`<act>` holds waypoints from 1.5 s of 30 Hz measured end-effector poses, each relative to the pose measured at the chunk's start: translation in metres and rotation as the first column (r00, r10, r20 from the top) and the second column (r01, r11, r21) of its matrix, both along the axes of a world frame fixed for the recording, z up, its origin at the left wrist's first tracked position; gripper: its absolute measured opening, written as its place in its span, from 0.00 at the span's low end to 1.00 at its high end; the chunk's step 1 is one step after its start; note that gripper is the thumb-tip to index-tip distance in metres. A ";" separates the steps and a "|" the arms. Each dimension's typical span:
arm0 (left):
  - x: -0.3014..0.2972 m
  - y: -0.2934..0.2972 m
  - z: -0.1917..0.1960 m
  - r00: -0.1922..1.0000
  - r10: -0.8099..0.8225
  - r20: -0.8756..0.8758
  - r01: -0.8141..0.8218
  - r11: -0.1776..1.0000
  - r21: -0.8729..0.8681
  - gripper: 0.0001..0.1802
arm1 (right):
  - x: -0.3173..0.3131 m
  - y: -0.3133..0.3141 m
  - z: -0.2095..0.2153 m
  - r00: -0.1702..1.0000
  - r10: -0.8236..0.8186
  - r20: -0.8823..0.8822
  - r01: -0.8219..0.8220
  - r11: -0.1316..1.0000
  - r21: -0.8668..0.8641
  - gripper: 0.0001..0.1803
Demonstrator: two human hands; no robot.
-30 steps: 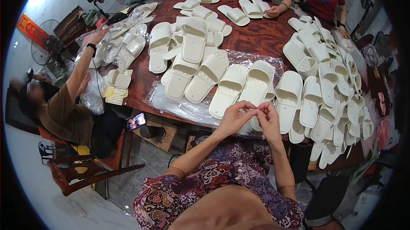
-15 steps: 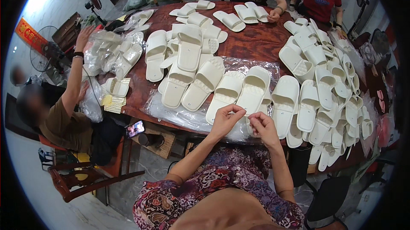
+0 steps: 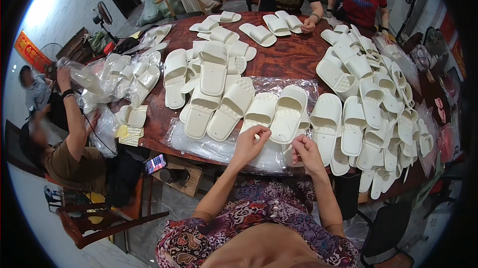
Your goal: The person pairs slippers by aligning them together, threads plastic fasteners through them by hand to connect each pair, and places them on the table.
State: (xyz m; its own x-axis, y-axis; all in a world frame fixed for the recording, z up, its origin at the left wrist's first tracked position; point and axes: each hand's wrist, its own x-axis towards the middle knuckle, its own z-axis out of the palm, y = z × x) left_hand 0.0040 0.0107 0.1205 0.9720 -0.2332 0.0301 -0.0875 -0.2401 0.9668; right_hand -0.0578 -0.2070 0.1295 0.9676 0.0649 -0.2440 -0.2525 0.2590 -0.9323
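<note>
**Looks Light, Soft and Easy to Hold**

In the head view, a cream slipper (image 3: pixel 286 118) lies on the counter (image 3: pixel 281 61), just beyond the person's two hands. Its toe points away, and it sits partly on top of another slipper (image 3: pixel 302 127). Clear plastic (image 3: pixel 224 156) is spread under them.

The left hand (image 3: pixel 251 144) is near the heel end, with thumb and fingertips close together. The right hand (image 3: pixel 307 153) has its fingers curled in. Neither grip is on the slipper. Whether either one pinches something tiny is too hard to see.

The slipper looks like foam, so it should be light and bendy, and not easy to break. The smooth plastic below may let it slide. The wide strap (image 3: pixel 293 97) seems the best place to hold, with fingers inside and thumb on top. The heel edge should work too.
</note>
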 end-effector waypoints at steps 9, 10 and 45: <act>0.042 -0.010 -0.010 0.973 -0.009 0.229 -0.071 0.939 0.337 0.17 | 0.025 -0.001 -0.004 0.990 -0.003 -0.139 0.001 1.000 -0.016 0.11; 0.044 -0.013 -0.013 0.974 -0.010 0.227 -0.068 0.939 0.336 0.17 | 0.028 -0.002 -0.005 0.990 -0.005 -0.142 0.003 1.000 -0.017 0.11; 0.026 -0.033 -0.001 0.979 0.050 0.200 -0.093 0.973 0.210 0.13 | 0.045 -0.005 -0.034 0.982 -0.185 -0.028 0.167 0.936 -0.311 0.12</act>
State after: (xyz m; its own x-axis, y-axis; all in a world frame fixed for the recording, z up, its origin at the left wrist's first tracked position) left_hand 0.0295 -0.0220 0.1196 0.9672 -0.1852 0.1740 -0.2413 -0.4548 0.8573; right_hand -0.0127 -0.2116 0.0951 0.9411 -0.1914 -0.2787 -0.2824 0.0082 -0.9593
